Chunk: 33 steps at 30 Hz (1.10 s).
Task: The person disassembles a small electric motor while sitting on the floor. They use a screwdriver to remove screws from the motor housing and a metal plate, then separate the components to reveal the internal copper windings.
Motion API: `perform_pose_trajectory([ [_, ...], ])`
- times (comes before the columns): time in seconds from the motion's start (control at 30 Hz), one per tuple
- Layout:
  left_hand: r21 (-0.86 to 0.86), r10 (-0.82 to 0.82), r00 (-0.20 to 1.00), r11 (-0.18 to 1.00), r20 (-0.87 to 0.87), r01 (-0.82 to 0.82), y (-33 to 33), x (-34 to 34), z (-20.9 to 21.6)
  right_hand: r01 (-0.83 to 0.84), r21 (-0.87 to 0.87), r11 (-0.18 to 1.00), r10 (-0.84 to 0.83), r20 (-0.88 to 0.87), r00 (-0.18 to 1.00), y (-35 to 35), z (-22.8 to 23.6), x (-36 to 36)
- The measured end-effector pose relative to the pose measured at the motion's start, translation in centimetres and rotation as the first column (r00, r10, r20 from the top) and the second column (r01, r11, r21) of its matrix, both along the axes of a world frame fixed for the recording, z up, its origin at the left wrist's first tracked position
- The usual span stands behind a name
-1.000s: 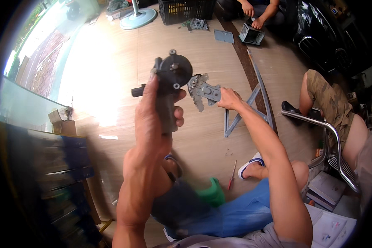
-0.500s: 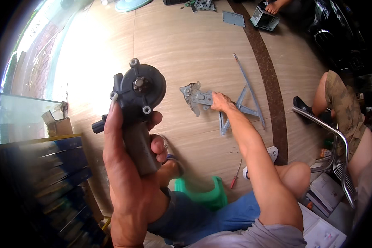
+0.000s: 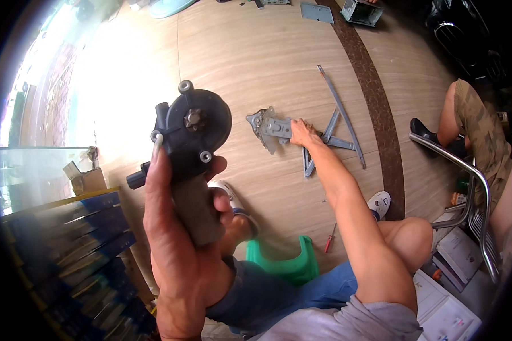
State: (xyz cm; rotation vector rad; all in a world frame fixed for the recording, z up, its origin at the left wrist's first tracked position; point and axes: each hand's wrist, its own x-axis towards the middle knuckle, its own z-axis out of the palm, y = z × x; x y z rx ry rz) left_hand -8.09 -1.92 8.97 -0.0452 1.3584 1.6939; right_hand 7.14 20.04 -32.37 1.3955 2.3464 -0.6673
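Note:
Close to the camera, my left hand [image 3: 173, 241] is wrapped round a window regulator motor [image 3: 213, 116]. Its round black gear housing, small toothed metal gear and screw bosses face up, and the grey motor can sits in my palm. My thumb lies along the housing's left side. Farther off, my right arm reaches down and my right hand [image 3: 305, 134] grips the plate of a metal window regulator [image 3: 276, 128]. A toothed sector shows at its left end; crossed arms and a long rail extend to the right. My fingers' undersides are hidden.
A green plastic stool [image 3: 290, 267] is under my legs, with a red-handled screwdriver [image 3: 329, 243] beside it. Blue boxes [image 3: 96, 227] stand at left. A chrome-framed chair [image 3: 478, 187] and another person's leg [image 3: 449, 113] are at right. A metal case [image 3: 361, 12] lies far off.
The view has shifted slightly, so the far floor things sit higher in it. Both hands keep their holds on the motor and the regulator. The other person's hand at the metal case is nearly out of view.

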Motion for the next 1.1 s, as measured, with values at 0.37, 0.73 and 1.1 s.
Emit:
perform_pose_trajectory([
  [0.37, 0.019, -0.078, 0.997, 0.997, 0.023, 0.078, 0.1, 0.9, 0.2, 0.089, -0.286, 0.954, -0.119, -0.088, 0.989, 1.5, 3.7, 0.7],
  [0.73, 0.143, -0.328, 0.931, 0.925, -0.162, 0.351, 0.3, 1.0, -1.3, 0.300, 0.079, 0.951, -0.284, -0.172, 0.943, 2.4, 3.9, 4.2],
  [1.1, 0.562, -0.499, 0.824, 0.613, -0.270, 0.555, -0.1, 0.3, -2.7, 0.748, 0.194, 0.634, -0.736, -0.146, 0.661, -17.6, -0.2, 28.3],
])
